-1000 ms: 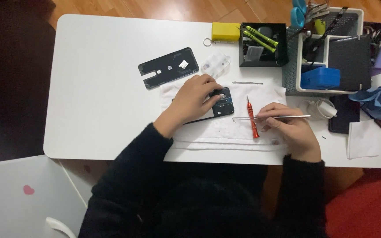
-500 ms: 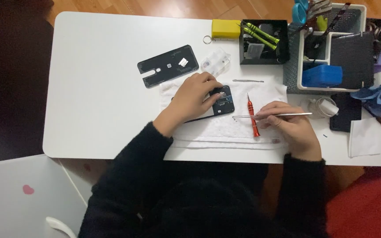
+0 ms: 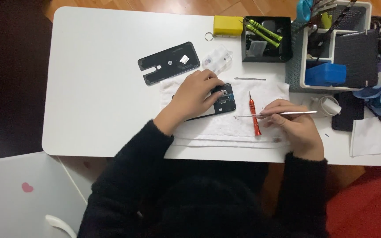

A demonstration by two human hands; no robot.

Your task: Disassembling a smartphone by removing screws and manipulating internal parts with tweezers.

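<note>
Covering most of the opened black phone on the white cloth, the left hand presses down with curled fingers. Closed right hand pinches slim metal tweezers, tips hard to make out beside the red screwdriver.

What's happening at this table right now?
A person sits at a white table with an opened phone on a white cloth. The left hand rests on the phone, and the right hand holds metal tweezers pointing toward it. A red screwdriver lies between them; the back cover lies aside.
</note>
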